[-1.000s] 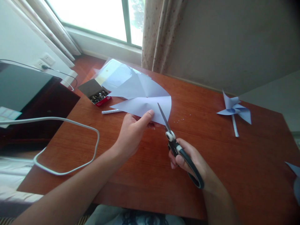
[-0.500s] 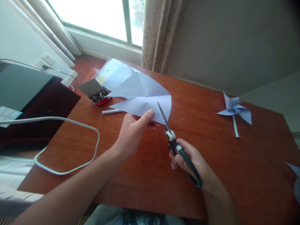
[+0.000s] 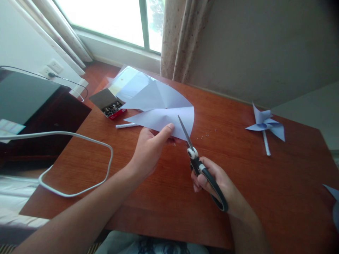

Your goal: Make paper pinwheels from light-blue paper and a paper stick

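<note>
My left hand (image 3: 148,148) pinches the near edge of a pale blue paper sheet (image 3: 159,104), thumb on top, holding it just above the brown wooden table (image 3: 164,190). The sheet has creases and cuts running toward its middle. My right hand (image 3: 214,181) grips black-handled scissors (image 3: 197,162). Their blades point up and away into the sheet's near corner, just right of my left thumb, and look nearly closed.
A finished pale blue paper pinwheel (image 3: 265,123) on a white stick lies at the right. An open box of pins (image 3: 109,106) and a white stick (image 3: 127,125) lie left of the sheet. A white cable (image 3: 76,165) loops over the table's left edge. Small specks (image 3: 208,134) dot the table.
</note>
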`<act>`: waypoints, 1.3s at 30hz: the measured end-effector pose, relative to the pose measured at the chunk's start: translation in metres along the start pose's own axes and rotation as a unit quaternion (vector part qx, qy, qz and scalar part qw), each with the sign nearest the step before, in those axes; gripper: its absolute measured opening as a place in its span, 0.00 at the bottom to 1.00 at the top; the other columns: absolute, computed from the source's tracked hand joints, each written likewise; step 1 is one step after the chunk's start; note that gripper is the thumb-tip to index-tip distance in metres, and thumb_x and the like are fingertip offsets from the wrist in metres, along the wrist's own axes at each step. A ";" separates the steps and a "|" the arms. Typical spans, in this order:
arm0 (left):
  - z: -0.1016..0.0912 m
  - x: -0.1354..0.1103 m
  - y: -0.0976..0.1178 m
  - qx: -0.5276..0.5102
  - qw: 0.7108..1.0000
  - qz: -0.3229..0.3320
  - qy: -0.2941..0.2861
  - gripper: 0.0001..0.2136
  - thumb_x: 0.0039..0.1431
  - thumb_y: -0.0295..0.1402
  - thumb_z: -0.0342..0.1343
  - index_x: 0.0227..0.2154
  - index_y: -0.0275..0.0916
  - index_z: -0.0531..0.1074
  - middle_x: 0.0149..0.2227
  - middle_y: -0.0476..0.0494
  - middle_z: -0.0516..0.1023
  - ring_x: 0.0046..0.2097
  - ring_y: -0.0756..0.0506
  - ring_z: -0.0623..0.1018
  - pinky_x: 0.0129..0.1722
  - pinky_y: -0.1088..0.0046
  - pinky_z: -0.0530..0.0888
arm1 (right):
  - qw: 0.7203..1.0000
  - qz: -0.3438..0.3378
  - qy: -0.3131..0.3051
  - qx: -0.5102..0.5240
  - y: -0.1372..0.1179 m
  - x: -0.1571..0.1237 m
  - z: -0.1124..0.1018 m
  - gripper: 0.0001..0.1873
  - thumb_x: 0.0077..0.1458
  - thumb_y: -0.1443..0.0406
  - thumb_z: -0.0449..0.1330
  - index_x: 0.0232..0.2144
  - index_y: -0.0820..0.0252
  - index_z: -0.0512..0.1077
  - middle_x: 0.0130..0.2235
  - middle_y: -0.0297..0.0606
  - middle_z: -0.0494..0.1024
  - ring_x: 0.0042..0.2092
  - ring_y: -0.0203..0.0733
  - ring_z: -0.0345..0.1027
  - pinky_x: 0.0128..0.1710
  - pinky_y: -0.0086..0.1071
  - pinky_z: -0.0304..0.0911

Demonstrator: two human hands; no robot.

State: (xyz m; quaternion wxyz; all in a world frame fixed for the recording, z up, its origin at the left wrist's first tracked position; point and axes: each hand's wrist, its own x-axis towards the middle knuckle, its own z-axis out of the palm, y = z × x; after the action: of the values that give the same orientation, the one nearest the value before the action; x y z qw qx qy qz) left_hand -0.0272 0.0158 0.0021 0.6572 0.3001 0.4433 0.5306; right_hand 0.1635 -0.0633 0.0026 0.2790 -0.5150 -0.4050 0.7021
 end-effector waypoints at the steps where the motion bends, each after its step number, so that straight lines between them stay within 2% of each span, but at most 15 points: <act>1: 0.000 0.000 0.000 -0.001 1.000 0.000 0.001 0.08 0.55 0.35 0.65 0.30 0.35 0.76 0.27 0.47 0.79 0.28 0.49 0.77 0.29 0.76 0.73 | 1.000 -0.001 0.000 -0.003 0.000 0.000 0.000 0.26 0.53 0.45 0.66 0.36 0.58 0.65 0.30 0.31 0.69 0.30 0.36 0.65 0.32 0.32 0.63; 9: 0.001 0.001 0.002 0.000 1.000 -0.002 0.005 0.09 0.53 0.36 0.66 0.30 0.35 0.76 0.27 0.47 0.79 0.28 0.49 0.77 0.29 0.75 0.74 | 1.000 -0.004 0.003 -0.007 0.000 0.000 0.001 0.25 0.54 0.46 0.66 0.35 0.58 0.65 0.29 0.31 0.69 0.29 0.36 0.66 0.32 0.32 0.62; 39: 0.000 0.000 0.001 -0.002 1.000 0.006 0.002 0.08 0.56 0.35 0.65 0.29 0.35 0.76 0.26 0.48 0.79 0.27 0.50 0.76 0.28 0.76 0.73 | 1.000 -0.003 0.000 -0.028 0.003 0.000 -0.002 0.24 0.56 0.46 0.65 0.36 0.59 0.66 0.29 0.31 0.71 0.29 0.36 0.68 0.31 0.31 0.62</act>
State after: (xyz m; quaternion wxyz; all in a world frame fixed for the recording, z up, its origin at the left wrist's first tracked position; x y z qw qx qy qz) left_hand -0.0278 0.0164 0.0031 0.6535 0.3004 0.4422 0.5359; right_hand 0.1652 -0.0645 -0.0007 0.2668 -0.5211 -0.4261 0.6897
